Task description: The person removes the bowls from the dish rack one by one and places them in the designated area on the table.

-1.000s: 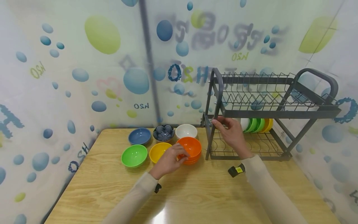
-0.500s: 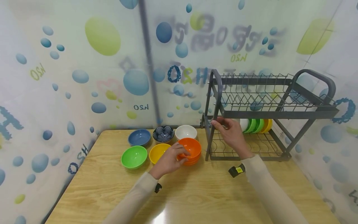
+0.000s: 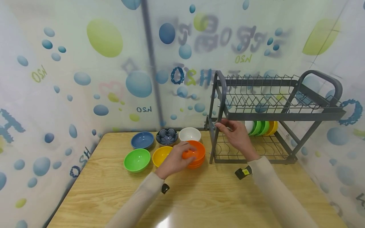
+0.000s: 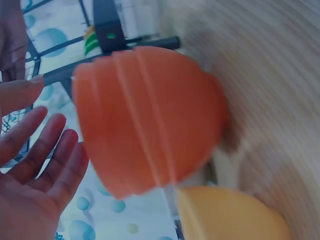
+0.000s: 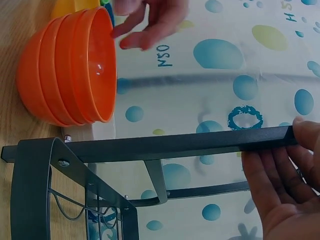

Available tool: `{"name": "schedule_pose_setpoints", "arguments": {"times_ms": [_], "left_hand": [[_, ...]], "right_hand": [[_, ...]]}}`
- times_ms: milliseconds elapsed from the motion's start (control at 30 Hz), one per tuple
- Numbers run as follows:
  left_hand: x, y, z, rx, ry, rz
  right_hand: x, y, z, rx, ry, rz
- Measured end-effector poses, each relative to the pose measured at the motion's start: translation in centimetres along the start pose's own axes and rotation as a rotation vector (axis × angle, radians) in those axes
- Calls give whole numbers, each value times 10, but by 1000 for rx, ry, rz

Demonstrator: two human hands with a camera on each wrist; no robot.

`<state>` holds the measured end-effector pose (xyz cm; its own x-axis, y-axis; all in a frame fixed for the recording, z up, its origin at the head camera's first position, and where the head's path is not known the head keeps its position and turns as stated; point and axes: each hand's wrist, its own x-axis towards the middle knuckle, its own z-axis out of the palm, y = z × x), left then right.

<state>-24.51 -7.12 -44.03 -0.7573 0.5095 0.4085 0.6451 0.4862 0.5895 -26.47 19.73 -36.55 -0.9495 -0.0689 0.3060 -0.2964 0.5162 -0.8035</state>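
Note:
A stack of orange bowls [image 3: 199, 152] stands on the table to the left of a dark two-tier dish rack [image 3: 285, 116]. My left hand [image 3: 174, 161] hovers at the stack's near left rim, thumb and fingers apart. In the left wrist view the fingers of that hand [image 4: 45, 165] are extended beside the rims of the orange bowls [image 4: 145, 120], holding nothing. With my right hand [image 3: 236, 136] I grip the rack's front left post; the right wrist view shows thumb and fingers on either side of this post [image 5: 200, 142].
Left of the stack sit a yellow bowl [image 3: 161, 155], a green bowl [image 3: 137, 160], a blue bowl [image 3: 142, 140] and a dark flower-shaped bowl [image 3: 166, 136]. Behind it is a white bowl [image 3: 190, 134]. White, green [image 3: 265, 128] and yellow bowls stand on edge in the rack's lower tier.
My left hand has shifted slightly up and to the right, further over the orange stack, and its thumb and fingers have spread. The right hand stays on the rack post.

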Motion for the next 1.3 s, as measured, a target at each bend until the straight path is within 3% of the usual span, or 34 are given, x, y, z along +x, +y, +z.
{"name": "schedule_pose_setpoints", "arguments": {"times_ms": [200, 333, 567, 667, 900, 1300], "left_hand": [[20, 11, 0, -150, 109, 15], [33, 23, -1, -226, 167, -21], [52, 40, -2, -311, 222, -44], [58, 45, -3, -324, 229, -65], [74, 56, -2, -392, 250, -61], [101, 70, 5, -490, 254, -46]], "right_hand": [[1, 1, -3, 14, -22, 11], [3, 4, -8, 16, -60, 18], [9, 18, -16, 62, -132, -119], [12, 24, -20, -30, -123, -169], [25, 43, -31, -371, -139, -313], [43, 75, -50, -894, -260, -315]]}}
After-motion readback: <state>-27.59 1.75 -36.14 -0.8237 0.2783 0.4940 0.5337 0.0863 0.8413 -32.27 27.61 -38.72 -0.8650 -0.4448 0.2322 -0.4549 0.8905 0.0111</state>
